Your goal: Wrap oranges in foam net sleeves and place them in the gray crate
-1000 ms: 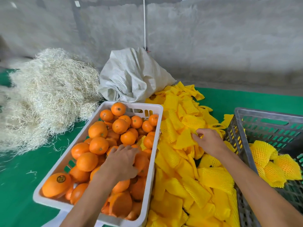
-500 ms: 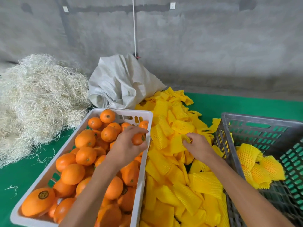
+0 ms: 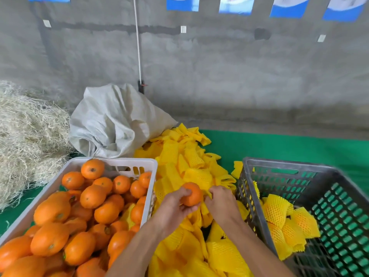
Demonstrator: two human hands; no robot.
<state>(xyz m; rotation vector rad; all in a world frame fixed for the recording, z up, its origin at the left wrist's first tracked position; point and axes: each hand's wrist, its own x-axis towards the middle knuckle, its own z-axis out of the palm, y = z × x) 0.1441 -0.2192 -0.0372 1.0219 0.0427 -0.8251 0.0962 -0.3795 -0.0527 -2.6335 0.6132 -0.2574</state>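
Note:
My left hand (image 3: pixel 172 208) grips a small orange (image 3: pixel 192 194) above the heap of yellow foam net sleeves (image 3: pixel 185 244). Right beside it, my right hand (image 3: pixel 220 202) pinches the edge of a yellow sleeve (image 3: pixel 206 193) against the orange. The white crate (image 3: pixel 111 163) at left is full of loose oranges (image 3: pixel 91 196). The gray crate (image 3: pixel 283 166) at right holds several wrapped oranges (image 3: pixel 283 222) in its near left corner.
A pale woven sack (image 3: pixel 113 120) lies behind the white crate. A heap of straw (image 3: pixel 26 136) fills the left side. Green cloth (image 3: pixel 279 144) covers the table, and a concrete wall with a hanging cord (image 3: pixel 137 41) stands behind.
My left hand lifted an orange out of the white crate and carried it right, over the sleeves. My right hand drew a sleeve up to meet it. The camera tilted upward.

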